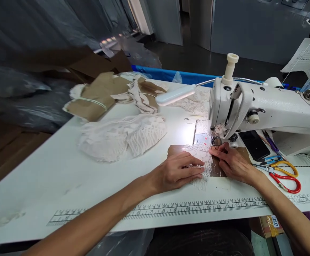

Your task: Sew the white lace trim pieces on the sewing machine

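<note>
White tabletop (pixel 50 177): fills the clock face; I take the lace under my fingers as centre, twelve pointing straight away from me.
Sewing machine (pixel 277 112): one to three o'clock, needle end turned inward, so the stitching point stands right by the lace.
Printed ruler (pixel 176 209): six o'clock, along my edge, passing under both forearms; probably there for checking lengths without reaching.
Loose lace heap (pixel 123 138): between nine and ten; white, soft, folded over itself. Left side suits it, I judge: near my arm, well apart from the needle.
Brown bundle (pixel 98 92): ten o'clock, far side; a pale band round it, presumably to stop the contents sliding.
Brown sheet (pixel 176 151): beneath the lace, reaching out both sides; perhaps a smooth bed for it. Material unclear.
Lace piece (pixel 200 153): dead centre, lying flat, its far edge near the presser foot.
Left hand (pixel 180 170): fingers a little apart, laid flat over the lace, clamped on nothing; looks like pressure to keep it from puckering.
Right hand (pixel 230 161): three o'clock of the lace, fingers bent, one tip at its edge, likely steadying it there; whether my thumb pinches, I cannot tell.
Scissors (pixel 272 170): just past three, one yellow loop, one red, loops outward; handy for the right hand, I'd say.
Lamp (pixel 176 96): eleven o'clock, on a bendable neck, apparently set to light the needle area.
Phone (pixel 254 144): between two and three, dark screen, beside the machine.
Presser foot (pixel 217 141): half past one, just beyond my right fingertip.
</note>
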The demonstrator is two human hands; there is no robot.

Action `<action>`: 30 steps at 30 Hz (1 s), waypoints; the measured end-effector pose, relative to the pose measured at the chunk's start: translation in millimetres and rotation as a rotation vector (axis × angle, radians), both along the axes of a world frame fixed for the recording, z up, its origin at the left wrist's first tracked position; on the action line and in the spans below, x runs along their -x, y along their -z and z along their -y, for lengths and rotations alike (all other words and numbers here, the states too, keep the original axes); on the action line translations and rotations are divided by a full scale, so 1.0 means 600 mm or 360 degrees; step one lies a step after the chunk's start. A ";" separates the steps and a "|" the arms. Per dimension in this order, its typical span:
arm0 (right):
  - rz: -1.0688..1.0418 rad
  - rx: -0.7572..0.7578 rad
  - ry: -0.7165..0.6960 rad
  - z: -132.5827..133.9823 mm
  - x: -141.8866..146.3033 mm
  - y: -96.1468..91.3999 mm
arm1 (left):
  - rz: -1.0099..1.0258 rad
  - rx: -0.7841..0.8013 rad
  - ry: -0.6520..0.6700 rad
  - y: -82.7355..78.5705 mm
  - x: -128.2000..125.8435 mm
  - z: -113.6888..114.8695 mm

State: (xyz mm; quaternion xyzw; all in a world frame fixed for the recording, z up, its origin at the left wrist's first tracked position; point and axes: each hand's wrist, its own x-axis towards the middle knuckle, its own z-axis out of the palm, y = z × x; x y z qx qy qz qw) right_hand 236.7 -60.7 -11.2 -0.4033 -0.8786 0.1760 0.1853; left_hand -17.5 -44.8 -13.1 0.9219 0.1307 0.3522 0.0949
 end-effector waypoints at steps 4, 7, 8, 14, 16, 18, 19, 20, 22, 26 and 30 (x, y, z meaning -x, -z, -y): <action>-0.0019 -0.0098 0.0002 0.003 0.001 0.016 | -0.0034 -0.0062 0.0118 0.007 0.001 0.001; -0.0042 -0.0122 0.0027 0.004 -0.003 0.025 | -0.0100 -0.0078 0.0130 0.011 0.000 0.003; -0.0051 -0.0123 0.0031 0.004 -0.004 0.028 | -0.0107 -0.0072 0.0128 0.012 -0.001 0.004; -0.0063 -0.0203 0.0026 0.010 -0.006 0.032 | -0.0039 0.0039 0.0148 0.001 -0.003 0.003; 0.0003 -0.0249 0.0043 0.013 0.000 0.029 | -0.0032 0.0101 0.0163 -0.006 -0.002 0.001; 0.0071 -0.0273 0.0062 0.015 0.006 0.026 | -0.0002 0.0128 0.0143 -0.011 -0.002 0.000; 0.0084 -0.0271 0.0068 0.016 0.008 0.025 | 0.0013 0.0112 0.0128 -0.012 -0.003 0.000; 0.0076 -0.0263 0.0072 0.017 0.008 0.024 | 0.0027 0.0077 0.0117 -0.012 -0.004 0.001; 0.0020 -0.0245 0.0067 0.017 0.008 0.023 | 0.0046 -0.0025 0.0107 -0.010 -0.006 0.002; -0.0052 -0.0232 0.0038 0.018 0.001 0.022 | -0.0013 -0.0161 0.0077 0.000 -0.008 0.005; -0.0024 -0.0276 0.0015 0.019 -0.001 0.023 | 0.0045 -0.0194 0.0082 0.016 -0.006 0.007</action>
